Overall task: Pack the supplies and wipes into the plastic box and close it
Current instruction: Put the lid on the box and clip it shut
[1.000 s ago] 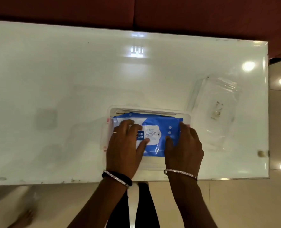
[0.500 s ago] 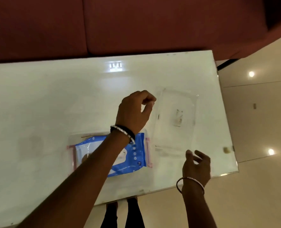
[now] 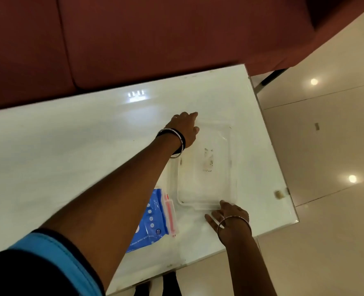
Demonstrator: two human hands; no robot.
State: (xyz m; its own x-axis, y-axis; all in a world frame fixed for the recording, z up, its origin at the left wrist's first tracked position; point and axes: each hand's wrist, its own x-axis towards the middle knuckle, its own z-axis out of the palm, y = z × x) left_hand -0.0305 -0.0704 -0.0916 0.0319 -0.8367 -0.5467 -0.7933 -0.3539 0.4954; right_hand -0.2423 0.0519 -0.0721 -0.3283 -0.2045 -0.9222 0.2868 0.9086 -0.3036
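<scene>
Step in hand, as judged: fetching the clear rectangular plastic lid (image 3: 207,165) lying on the white glossy table (image 3: 70,146). The left hand (image 3: 184,130) touches its far corner, grip hidden; the right hand (image 3: 230,216), fingers spread, meets its near edge. Next: lift it level onto the box beside it holding the blue wet-wipes pack (image 3: 150,223), marked "72"; other print is apparently "BABY WET".

A blue sleeve (image 3: 48,253) with dark trim covers the left upper arm. The left wrist wears a silver bangle (image 3: 177,144) beside a black band (image 3: 182,135). One thin silver bangle (image 3: 233,220) circles the right wrist.
</scene>
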